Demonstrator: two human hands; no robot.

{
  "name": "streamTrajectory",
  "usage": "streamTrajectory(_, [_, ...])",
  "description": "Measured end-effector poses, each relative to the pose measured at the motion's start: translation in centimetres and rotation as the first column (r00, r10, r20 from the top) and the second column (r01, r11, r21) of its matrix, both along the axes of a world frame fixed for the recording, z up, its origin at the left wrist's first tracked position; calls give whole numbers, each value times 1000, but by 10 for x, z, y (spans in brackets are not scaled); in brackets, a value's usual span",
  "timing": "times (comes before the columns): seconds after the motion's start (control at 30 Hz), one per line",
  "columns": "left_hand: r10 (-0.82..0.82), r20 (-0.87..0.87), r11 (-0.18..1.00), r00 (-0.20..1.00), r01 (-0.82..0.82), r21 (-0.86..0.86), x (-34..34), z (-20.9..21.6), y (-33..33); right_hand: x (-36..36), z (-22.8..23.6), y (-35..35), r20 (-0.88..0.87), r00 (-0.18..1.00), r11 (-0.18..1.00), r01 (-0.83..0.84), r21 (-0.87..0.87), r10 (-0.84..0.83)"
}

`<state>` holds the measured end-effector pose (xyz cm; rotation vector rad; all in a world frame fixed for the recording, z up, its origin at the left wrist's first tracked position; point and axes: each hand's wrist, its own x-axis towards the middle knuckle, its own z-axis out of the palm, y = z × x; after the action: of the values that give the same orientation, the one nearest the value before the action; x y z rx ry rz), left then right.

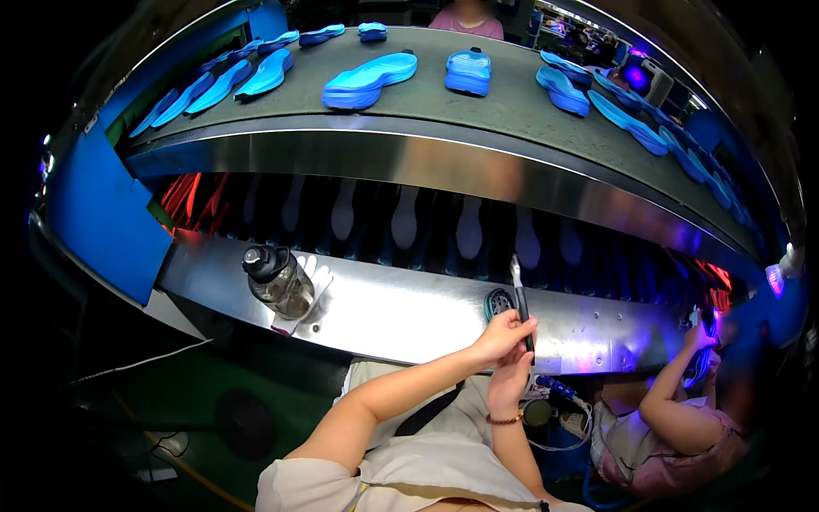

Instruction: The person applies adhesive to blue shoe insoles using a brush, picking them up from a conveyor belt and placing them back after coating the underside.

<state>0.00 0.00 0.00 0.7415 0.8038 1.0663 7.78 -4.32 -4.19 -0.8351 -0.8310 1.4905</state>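
Observation:
My left hand (505, 334) is closed on the black handle of a slim brush (522, 300), whose pale tip points away from me. Just below it, my right hand (509, 384), with a beaded bracelet at the wrist, is closed around the handle's lower end; some of its fingers are hidden. Beyond my left hand, a dark oval piece with holes and a teal rim (497, 302) rests on the metal ledge (401, 305). Pale sole-shaped pieces (470, 229) hang in a row in the dark slot behind the ledge.
Above runs a dark conveyor belt (281, 98) carrying several blue soles (368, 81). A drinks bottle (280, 283) and a white glove (321, 282) are at the ledge's left. A co-worker (682, 418) sits close on my right; another person (467, 19) is beyond the belt.

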Motion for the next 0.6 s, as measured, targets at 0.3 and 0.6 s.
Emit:
streamTrajectory(0.3, [438, -620, 716, 651, 163, 678, -119, 72, -3, 50, 0, 38, -238, 931, 961, 259, -99, -276])
streamTrajectory(0.6, [696, -552, 633, -460, 28, 774, -340, 194, 107, 75, -41, 32, -379, 876, 948, 222, -228, -297])
